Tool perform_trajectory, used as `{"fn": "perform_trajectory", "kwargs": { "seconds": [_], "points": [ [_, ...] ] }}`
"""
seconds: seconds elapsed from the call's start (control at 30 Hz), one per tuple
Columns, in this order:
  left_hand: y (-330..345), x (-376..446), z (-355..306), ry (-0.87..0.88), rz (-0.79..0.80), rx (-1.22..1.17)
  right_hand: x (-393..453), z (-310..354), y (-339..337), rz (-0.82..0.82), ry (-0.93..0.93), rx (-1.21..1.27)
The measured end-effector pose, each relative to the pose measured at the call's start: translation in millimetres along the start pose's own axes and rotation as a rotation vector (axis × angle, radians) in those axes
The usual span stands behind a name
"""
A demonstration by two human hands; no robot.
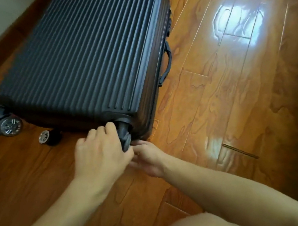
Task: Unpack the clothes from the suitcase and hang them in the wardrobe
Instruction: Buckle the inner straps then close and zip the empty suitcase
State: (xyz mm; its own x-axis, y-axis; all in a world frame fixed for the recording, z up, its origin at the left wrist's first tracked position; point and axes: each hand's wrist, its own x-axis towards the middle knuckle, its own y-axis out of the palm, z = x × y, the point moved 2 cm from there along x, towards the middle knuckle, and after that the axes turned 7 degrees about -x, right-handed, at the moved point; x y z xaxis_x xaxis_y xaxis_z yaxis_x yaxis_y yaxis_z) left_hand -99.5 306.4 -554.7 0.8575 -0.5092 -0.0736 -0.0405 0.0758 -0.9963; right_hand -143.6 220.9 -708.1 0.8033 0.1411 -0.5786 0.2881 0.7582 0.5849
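Wooden floor (239,99) is carrying my closed suitcase (85,54); I am curling left fingers (106,129) over its corner wheel (125,135), right hand (147,159) loosely open beneath, bracing gently.

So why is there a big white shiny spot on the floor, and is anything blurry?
Head view: the white spot is glare, light bouncing off the glossy floor; a smaller one sits lower down. The left hand looks a bit smeared, and the suitcase edges bow from the wide lens.

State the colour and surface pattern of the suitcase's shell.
The suitcase shell is dark navy, almost black, with raised parallel ribs running lengthwise, seen in the head view.
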Motion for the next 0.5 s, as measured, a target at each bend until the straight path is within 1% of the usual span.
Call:
{"fn": "perform_trajectory", "kwargs": {
  "seconds": [0.03, 0.07, 0.17, 0.23, 0.37, 0.5],
  "points": [
    [0.2, -2.5, 2.5, 0.046, -0.022, 0.067, 3.1, -1.6, 2.3, 0.064, 0.015, 0.030],
    [0.6, -4.3, 5.0, 0.062, -0.028, 0.102, 6.6, -2.9, 4.1, 0.095, 0.032, 0.050],
    [3.1, -7.3, 10.6, 0.070, -0.042, 0.117, 16.1, -4.5, 9.7, 0.112, 0.068, 0.111],
    [5.3, -6.9, 10.8, 0.088, -0.056, 0.097, 16.0, -2.5, 14.6, 0.103, 0.075, 0.123],
    [9.3, -5.7, 12.3, 0.101, -0.072, 0.063, 16.0, -0.6, 14.1, 0.001, 0.113, 0.116],
    [7.3, -9.2, 17.5, 0.104, -0.108, 0.100, 7.5, 3.3, -2.5, 0.014, 0.170, 0.183]
  ]
}}
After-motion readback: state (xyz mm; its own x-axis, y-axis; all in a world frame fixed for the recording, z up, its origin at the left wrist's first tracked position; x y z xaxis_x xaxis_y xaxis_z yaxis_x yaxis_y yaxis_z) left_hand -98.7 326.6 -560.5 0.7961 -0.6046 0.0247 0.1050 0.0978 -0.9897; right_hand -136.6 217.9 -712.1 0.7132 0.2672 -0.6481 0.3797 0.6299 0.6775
